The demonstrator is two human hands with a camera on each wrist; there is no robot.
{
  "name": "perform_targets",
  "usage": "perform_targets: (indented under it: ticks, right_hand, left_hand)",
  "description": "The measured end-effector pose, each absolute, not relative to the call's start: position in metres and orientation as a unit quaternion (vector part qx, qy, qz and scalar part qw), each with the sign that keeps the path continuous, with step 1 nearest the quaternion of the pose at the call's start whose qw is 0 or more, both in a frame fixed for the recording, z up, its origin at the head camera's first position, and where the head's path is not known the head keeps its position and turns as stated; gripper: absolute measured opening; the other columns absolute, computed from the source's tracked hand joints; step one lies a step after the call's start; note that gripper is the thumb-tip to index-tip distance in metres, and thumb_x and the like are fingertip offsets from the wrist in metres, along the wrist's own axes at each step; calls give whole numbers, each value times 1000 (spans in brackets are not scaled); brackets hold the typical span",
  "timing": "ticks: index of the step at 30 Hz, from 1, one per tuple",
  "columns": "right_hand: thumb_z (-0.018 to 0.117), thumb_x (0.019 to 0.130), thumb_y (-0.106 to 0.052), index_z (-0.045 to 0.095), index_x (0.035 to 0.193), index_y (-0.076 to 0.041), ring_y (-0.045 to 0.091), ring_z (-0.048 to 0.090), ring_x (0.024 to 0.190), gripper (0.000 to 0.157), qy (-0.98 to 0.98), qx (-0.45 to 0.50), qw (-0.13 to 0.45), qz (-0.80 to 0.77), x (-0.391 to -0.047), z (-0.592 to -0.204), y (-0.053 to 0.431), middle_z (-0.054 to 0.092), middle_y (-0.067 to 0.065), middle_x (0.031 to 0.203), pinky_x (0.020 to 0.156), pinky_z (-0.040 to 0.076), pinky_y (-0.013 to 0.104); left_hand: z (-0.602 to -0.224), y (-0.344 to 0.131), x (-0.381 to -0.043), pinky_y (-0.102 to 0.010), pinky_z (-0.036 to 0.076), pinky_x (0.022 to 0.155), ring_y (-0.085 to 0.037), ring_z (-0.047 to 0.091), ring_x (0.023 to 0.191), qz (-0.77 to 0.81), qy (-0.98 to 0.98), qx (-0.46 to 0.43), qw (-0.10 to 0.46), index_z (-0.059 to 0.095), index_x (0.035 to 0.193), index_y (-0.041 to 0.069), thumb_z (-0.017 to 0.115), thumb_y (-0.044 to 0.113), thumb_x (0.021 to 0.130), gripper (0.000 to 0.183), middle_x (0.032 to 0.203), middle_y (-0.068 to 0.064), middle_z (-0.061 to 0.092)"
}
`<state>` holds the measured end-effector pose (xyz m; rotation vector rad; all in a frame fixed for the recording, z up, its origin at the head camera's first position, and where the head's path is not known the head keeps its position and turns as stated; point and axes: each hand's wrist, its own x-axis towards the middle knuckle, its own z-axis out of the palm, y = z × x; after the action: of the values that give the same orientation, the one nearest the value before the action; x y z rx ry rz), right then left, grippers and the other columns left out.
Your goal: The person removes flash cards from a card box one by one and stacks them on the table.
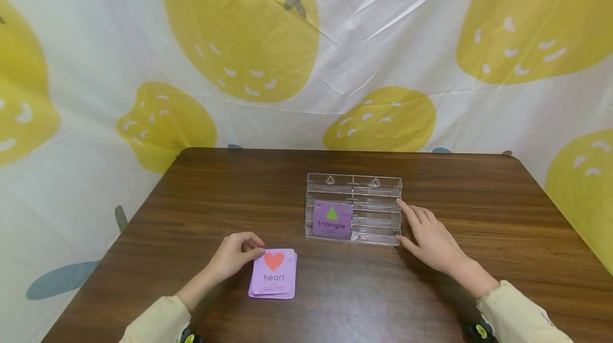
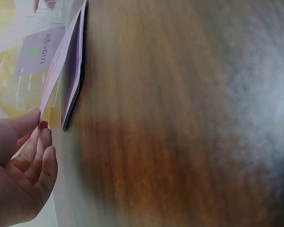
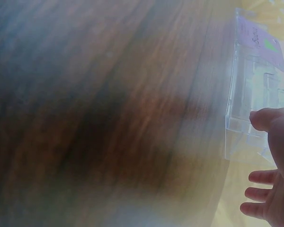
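My left hand pinches the upper left corner of a purple heart card between thumb and finger. In the left wrist view that heart card tilts up off the stack of cards under it. A clear plastic card rack with tiers in two columns stands farther back, and a purple triangle card sits in the front of its left column. At the rack's right side is my right hand, its thumb and index fingertip against the edge and the other fingers extended.
Everything lies on a brown wood-grain table with rounded far corners. Behind and beside it hangs a white cloth printed with big yellow fruit. The card stack is nearer the front than the rack and left of it.
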<state>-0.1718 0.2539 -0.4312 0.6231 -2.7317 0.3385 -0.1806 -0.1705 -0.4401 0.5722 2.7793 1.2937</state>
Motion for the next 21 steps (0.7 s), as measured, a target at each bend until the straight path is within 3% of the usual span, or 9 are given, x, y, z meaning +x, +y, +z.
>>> perform_targets:
  ticks: [21]
  right_hand:
    - [66, 82, -24, 21, 142, -5, 40, 43, 112, 77, -958, 214, 148, 117, -171, -429, 253, 46, 24, 122, 87, 40, 53]
  left_hand:
    - [-442, -165, -180, -21, 44, 53, -8, 53, 59, 398, 902, 166, 10, 65, 81, 8, 70, 9, 77, 6, 70, 2, 62]
